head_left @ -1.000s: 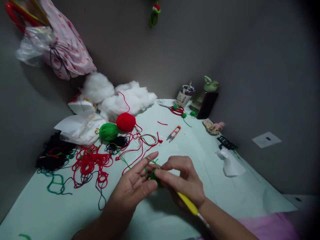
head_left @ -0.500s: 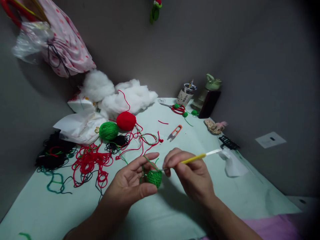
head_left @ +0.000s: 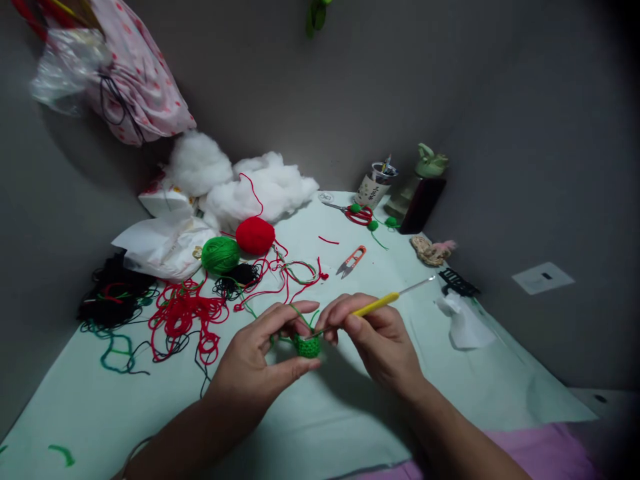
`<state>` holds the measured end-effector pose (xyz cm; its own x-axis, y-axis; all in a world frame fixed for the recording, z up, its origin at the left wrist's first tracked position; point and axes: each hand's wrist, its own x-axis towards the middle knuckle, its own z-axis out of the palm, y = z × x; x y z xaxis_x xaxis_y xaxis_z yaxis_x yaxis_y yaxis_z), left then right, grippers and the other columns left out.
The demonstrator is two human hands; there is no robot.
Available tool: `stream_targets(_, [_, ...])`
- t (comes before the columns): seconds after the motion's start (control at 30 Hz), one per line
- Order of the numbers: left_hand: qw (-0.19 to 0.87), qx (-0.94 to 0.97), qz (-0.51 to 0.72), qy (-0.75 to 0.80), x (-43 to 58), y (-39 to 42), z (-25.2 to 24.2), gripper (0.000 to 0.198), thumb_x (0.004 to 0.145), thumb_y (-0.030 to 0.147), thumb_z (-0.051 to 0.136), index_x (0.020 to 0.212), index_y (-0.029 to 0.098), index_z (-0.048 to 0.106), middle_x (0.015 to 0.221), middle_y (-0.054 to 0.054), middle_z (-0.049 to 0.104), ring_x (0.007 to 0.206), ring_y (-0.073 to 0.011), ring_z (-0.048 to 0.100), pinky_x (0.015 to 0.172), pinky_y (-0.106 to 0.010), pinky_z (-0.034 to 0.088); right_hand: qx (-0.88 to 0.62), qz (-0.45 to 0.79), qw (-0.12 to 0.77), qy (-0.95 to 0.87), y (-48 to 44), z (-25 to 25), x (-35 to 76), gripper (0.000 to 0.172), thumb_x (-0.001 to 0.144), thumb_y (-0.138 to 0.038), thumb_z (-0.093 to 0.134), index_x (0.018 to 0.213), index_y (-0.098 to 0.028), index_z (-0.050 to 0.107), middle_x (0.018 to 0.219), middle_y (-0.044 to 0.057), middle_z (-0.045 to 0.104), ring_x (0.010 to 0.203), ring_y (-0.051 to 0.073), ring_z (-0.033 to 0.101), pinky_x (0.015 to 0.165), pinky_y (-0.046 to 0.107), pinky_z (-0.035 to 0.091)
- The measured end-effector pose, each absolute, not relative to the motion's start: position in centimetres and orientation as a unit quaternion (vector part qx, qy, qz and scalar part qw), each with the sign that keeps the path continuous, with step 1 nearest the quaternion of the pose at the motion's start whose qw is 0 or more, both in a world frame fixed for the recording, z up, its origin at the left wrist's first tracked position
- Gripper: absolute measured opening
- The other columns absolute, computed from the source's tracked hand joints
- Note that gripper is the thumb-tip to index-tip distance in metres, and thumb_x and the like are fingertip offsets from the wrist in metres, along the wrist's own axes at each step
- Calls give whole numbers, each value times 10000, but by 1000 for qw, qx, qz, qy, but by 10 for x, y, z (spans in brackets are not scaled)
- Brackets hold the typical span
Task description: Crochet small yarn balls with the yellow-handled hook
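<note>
Between the thumb and fingers of my left hand is a small green crochet piece, rounded like a little cup. Green yarn runs over my left index finger and back toward the green yarn ball. My right hand grips a crochet hook with a yellow handle, its rear metal end pointing up to the right. The hook's working end meets the top edge of the green piece; its very tip is hidden by yarn and fingers.
Behind my hands lie a red yarn ball, tangled red yarn, black yarn and white stuffing. Orange thread snips and red-handled scissors rest farther back, near a pen cup. White tissue lies at the right.
The green piece has tipped in my left fingers and sits slightly higher. My right hand has moved a little left, with the hook lower at its rear end. The view has shifted slightly.
</note>
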<state>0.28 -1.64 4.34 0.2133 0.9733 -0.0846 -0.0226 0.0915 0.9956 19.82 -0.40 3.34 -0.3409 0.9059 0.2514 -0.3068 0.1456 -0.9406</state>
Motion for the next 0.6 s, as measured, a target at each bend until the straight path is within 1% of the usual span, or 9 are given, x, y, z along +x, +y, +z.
stream_targets(0.1, [565,541,421,459,2,-15,43,409,663,170,820,1066,236,802,848,-8,675,917,-209,664,941,-352,517,-276,585,488,-586,-3,37,203,161,1032,-316,614,1047,-249,759,965,30,725,832,140,678,767,271,553])
stream_targets(0.23, [559,553,420,454,0,-16,39,483,674,164,807,1151,236,776,855,-3,675,904,-199,674,896,-334,532,-289,541,462,-641,-5,44,209,175,1047,-303,580,1059,-246,746,974,41,724,854,162,675,773,304,547])
stream_targets(0.33, [550,564,420,452,-1,-16,37,493,682,164,796,1169,230,769,859,-5,670,902,-196,670,889,-335,536,-291,496,445,-687,-7,48,211,184,1061,-267,544,1075,-234,725,982,51,729,886,174,675,791,323,545])
stream_targets(0.47, [534,576,416,458,-1,-14,33,474,695,151,745,1166,205,764,875,-18,671,910,-202,669,895,-349,535,-274,367,415,-786,-8,53,208,178,1066,-221,514,1085,-179,685,994,94,743,932,196,684,825,359,550])
stream_targets(0.6, [521,575,420,470,-1,-13,31,469,704,143,723,1166,214,762,890,-24,680,913,-208,665,889,-347,535,-239,204,394,-864,-7,52,201,195,1068,-188,472,1105,-153,660,971,127,754,892,209,698,755,354,575])
